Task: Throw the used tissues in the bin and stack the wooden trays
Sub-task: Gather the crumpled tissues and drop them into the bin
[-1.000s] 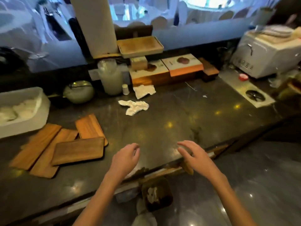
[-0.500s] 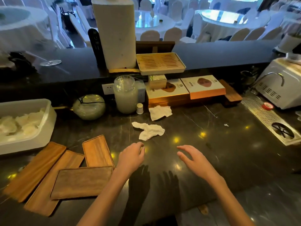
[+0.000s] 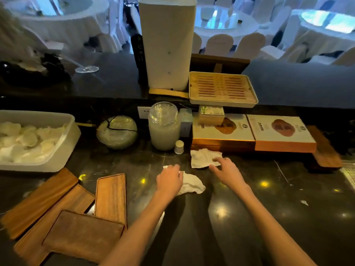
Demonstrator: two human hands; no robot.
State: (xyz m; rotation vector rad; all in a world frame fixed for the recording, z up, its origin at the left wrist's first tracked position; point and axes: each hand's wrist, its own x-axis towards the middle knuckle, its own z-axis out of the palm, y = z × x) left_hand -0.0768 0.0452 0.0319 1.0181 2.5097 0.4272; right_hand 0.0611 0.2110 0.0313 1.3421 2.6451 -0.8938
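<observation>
Two crumpled white tissues lie on the dark counter. My left hand [image 3: 169,179] rests on the near tissue [image 3: 192,186], fingers curled over its left part. My right hand [image 3: 225,169] has its fingertips spread on the edge of the far tissue [image 3: 201,158], which lies flat in front of the orange boxes. Several wooden trays lie loosely overlapped at the lower left: a dark one [image 3: 82,236] on top, an upright one [image 3: 111,196] beside it, and two long ones [image 3: 38,202] further left. The bin is out of view.
A white tub [image 3: 63,150] of folded cloths sits at the left. Behind the tissues stand a glass bowl [image 3: 117,132], a glass jar [image 3: 164,127], a small white bottle [image 3: 179,147] and orange boxes [image 3: 282,135]. A slatted tea tray [image 3: 221,89] and a paper roll [image 3: 167,45] stand on the ledge.
Both hands have reached forward across the counter. The left now lies on the near tissue and the right touches the far one. The view has tilted up, away from the bin below.
</observation>
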